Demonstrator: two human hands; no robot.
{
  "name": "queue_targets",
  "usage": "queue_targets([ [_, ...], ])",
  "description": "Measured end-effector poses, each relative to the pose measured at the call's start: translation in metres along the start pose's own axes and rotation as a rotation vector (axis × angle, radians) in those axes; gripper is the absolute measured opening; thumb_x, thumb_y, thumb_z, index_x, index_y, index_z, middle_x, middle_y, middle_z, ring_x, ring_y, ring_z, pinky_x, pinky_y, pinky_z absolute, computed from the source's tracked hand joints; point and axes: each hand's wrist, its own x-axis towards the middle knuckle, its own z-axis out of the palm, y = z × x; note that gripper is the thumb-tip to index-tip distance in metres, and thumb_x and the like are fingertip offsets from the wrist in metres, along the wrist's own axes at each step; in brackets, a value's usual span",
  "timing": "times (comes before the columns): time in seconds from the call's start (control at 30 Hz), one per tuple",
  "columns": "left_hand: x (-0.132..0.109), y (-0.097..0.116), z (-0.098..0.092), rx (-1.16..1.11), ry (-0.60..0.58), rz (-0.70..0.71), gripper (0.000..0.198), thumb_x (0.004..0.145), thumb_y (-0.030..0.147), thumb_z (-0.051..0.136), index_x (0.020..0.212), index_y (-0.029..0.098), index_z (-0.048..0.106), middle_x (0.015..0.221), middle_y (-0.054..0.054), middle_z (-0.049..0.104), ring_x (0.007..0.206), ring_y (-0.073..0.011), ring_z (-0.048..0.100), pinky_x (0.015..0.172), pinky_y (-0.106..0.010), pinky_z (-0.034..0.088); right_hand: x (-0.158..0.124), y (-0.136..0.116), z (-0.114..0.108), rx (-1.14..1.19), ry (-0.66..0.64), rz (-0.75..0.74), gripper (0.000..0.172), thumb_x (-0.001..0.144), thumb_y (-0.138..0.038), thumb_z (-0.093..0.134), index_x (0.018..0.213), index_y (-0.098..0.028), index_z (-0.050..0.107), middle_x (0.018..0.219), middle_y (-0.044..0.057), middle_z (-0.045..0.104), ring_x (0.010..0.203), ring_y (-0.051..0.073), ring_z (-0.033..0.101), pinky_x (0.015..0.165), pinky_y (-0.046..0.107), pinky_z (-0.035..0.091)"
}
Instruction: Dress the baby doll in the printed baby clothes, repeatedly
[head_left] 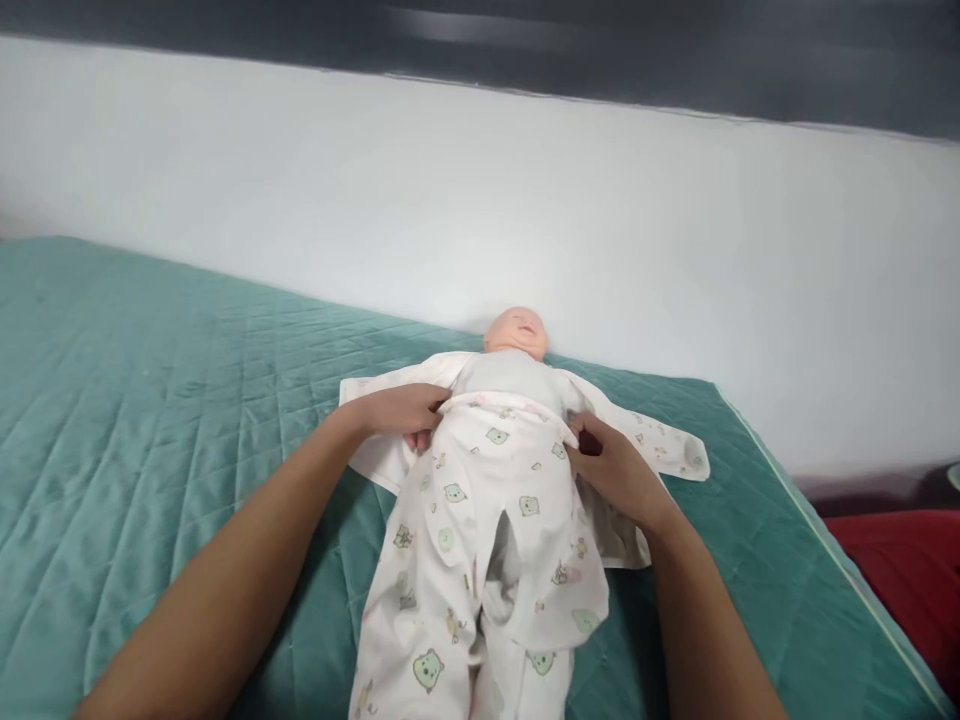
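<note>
A baby doll (517, 330) lies on its back, its head close to the wall. White baby trousers (495, 470) printed with green bears cover its lower body, the waistband up at the belly. A matching baby jacket (679, 445) lies spread open beneath the doll, sleeves out to both sides. My left hand (412, 410) pinches the waistband at the left side of the doll's waist. On the opposite side, my right hand (607, 460) grips the same waistband between thumb and fingers. Some fingertips are hidden by the cloth.
Under the doll is a green quilted bedspread (187, 420) with a pale edge at the right. A white wall (420, 190) rises behind it, with a dark band (600, 50) above. Something red (907, 570) sits beyond the bed's right edge.
</note>
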Motion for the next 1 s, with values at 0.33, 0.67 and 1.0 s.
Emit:
queue_targets([
  [0.33,-0.002,0.000,0.002,0.021,0.025,-0.006,0.040,0.068,0.020,0.052,0.107,0.018,0.058,0.089,-0.006,0.070,0.072,-0.0205,0.069,0.061,-0.028,0.055,0.010,0.008,0.007,-0.232,0.070,0.180,0.012,0.077,-0.033,0.055,0.074,-0.022,0.050,0.070,-0.003,0.056,0.069,0.016,0.049,0.062,0.029,0.033],
  [0.67,0.004,-0.004,0.016,0.045,0.202,-0.026,0.039,0.062,0.009,0.046,0.098,0.016,0.057,0.069,-0.004,0.066,0.060,-0.0204,0.067,0.052,-0.027,0.049,0.013,0.003,0.009,-0.298,0.066,0.165,0.016,0.081,-0.031,0.053,0.088,-0.021,0.062,0.093,0.006,0.071,0.086,0.024,0.062,0.072,0.032,0.040],
  [1.0,-0.010,-0.001,0.020,0.041,0.225,0.118,0.019,0.065,0.014,0.048,0.080,0.018,0.058,0.073,-0.003,0.065,0.062,-0.0173,0.060,0.055,-0.026,0.043,0.014,0.009,0.011,-0.008,0.055,0.129,0.021,0.073,-0.033,0.058,0.084,-0.019,0.069,0.080,0.003,0.072,0.081,0.024,0.062,0.070,0.032,0.043],
])
